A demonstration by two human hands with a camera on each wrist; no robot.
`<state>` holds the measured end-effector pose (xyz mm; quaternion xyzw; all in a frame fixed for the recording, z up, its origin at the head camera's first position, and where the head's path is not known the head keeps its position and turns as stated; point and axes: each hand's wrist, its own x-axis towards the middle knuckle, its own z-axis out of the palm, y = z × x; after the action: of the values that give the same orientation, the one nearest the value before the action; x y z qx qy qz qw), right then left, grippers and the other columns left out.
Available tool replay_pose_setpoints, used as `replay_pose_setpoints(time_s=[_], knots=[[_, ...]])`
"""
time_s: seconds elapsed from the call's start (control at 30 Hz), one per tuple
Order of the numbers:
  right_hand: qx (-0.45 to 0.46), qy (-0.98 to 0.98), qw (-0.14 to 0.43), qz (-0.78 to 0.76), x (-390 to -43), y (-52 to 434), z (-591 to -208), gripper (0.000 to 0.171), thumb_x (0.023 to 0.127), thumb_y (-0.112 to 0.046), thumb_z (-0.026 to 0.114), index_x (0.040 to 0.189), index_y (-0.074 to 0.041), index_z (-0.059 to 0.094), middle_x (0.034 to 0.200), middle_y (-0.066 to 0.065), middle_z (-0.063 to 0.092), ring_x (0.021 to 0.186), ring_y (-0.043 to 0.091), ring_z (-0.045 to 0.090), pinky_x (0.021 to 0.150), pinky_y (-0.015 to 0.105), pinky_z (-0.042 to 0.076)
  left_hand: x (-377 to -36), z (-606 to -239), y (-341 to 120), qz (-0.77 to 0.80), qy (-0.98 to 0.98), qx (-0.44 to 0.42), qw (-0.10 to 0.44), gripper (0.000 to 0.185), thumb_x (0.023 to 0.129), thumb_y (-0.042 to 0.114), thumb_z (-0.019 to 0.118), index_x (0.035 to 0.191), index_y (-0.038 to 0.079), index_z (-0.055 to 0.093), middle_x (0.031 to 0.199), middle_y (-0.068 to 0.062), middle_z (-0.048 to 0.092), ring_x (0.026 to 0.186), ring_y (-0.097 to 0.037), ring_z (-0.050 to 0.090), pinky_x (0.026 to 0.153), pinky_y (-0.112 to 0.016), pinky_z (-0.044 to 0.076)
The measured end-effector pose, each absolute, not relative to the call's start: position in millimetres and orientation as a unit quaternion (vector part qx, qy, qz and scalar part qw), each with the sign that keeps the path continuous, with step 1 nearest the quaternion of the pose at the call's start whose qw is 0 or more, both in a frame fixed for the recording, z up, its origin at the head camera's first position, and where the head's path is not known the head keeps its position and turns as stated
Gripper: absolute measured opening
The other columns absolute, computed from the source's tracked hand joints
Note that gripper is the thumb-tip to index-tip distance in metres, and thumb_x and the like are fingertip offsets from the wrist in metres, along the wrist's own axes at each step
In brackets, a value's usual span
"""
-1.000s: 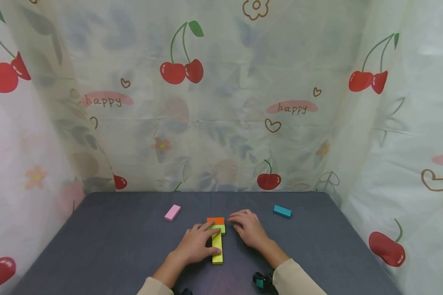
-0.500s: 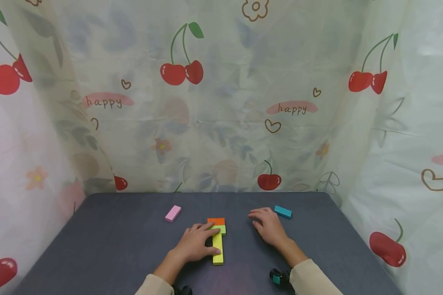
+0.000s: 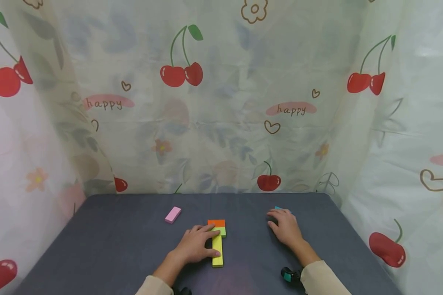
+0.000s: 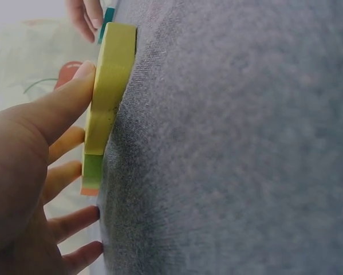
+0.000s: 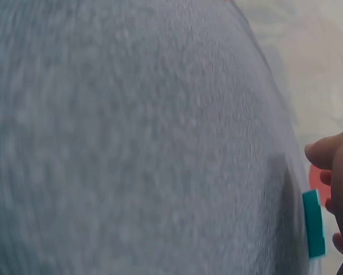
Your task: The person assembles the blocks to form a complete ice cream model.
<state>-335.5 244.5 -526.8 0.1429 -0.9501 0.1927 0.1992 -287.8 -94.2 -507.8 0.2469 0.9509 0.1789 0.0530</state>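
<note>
At the middle of the table a long yellow block (image 3: 217, 243) lies lengthwise, with a short light-green block (image 3: 222, 234) and an orange block (image 3: 216, 223) set crosswise at its far end. My left hand (image 3: 195, 245) rests on this group with fingers spread. Its thumb touches the yellow block (image 4: 115, 74), and fingertips reach the green block (image 4: 93, 171). My right hand (image 3: 286, 229) hovers at a blue block, fingers loosely bent and nothing gripped. The hand covers most of the blue block (image 3: 277, 207) in the head view; the right wrist view shows the blue block (image 5: 314, 223) beside the fingers.
A pink block (image 3: 173, 214) lies at the back left of the dark table (image 3: 114, 246). Behind the table hangs a pale curtain (image 3: 225, 102) printed with cherries, and it also runs down both sides. Black wrist devices sit below both hands.
My right hand has moved right, from beside the orange and green blocks to the blue block, now mostly covering it. The left hand has stayed on the block group.
</note>
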Motion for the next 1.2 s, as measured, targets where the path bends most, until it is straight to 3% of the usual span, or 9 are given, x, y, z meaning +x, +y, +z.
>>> replay_pose_setpoints(time_s=[0.47,1.2], knots=[[0.092,-0.96,0.21,0.163,-335,264,-529,0.043,0.086,-0.018,0.074,0.125,0.0,0.064,0.131,0.017,0.058,0.121,0.039,0.047,0.096,0.062,0.033,-282,-507,-94,0.185,0.949,0.251,0.046,0.071,0.079,0.063,0.068,0.139,0.027,0.056,0.148,-0.003,0.044,0.127,-0.033,0.043,0.096,-0.059,0.033],[0.066,-0.97,0.164,0.168,-341,249,-529,0.042,0.089,-0.022,0.071,0.123,0.001,0.064,0.129,0.018,0.057,0.123,0.038,0.044,0.094,0.061,0.036,-281,-507,-94,0.183,0.951,0.244,0.053,0.071,0.079,0.064,0.068,0.139,0.028,0.056,0.148,-0.003,0.044,0.128,-0.033,0.042,0.097,-0.059,0.033]])
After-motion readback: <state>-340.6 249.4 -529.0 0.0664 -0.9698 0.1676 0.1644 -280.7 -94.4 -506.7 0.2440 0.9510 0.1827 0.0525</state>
